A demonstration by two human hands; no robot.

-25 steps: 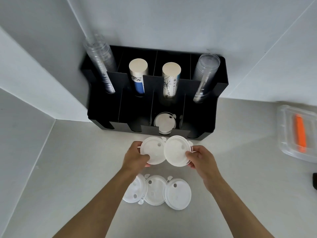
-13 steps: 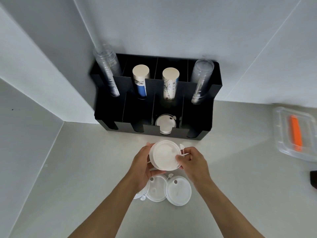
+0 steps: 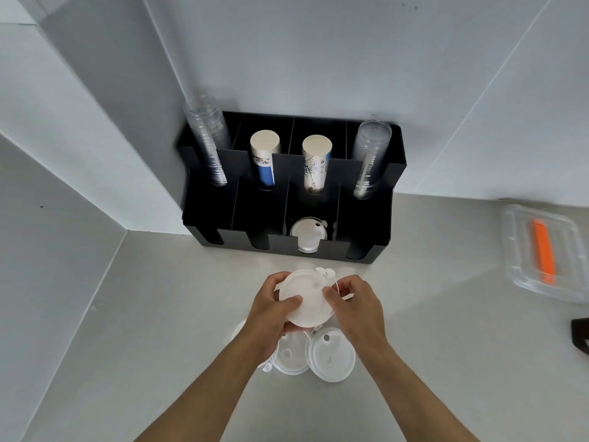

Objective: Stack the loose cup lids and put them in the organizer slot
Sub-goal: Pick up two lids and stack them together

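A small stack of white cup lids [image 3: 306, 298] is held above the counter between both hands. My left hand [image 3: 271, 314] grips its left and lower edge; my right hand [image 3: 355, 303] pinches its right edge. Below the hands, more loose white lids [image 3: 331, 354] lie overlapping on the counter, partly hidden by my left wrist. The black organizer [image 3: 363, 244] stands against the wall in the corner. Its third front slot holds white lids [image 3: 307, 234]; the other front slots look dark and I see nothing in them.
The organizer's back row holds two clear cup stacks [image 3: 371, 157] and two paper cup stacks [image 3: 264, 157]. A clear plastic box [image 3: 516, 269] with an orange object lies at right. A dark object [image 3: 578, 334] sits at the right edge. Walls close in at left and behind.
Two lids held side by side, one in each hand, have been brought together into one stack. The view has shifted back, so the organizer looks farther off.
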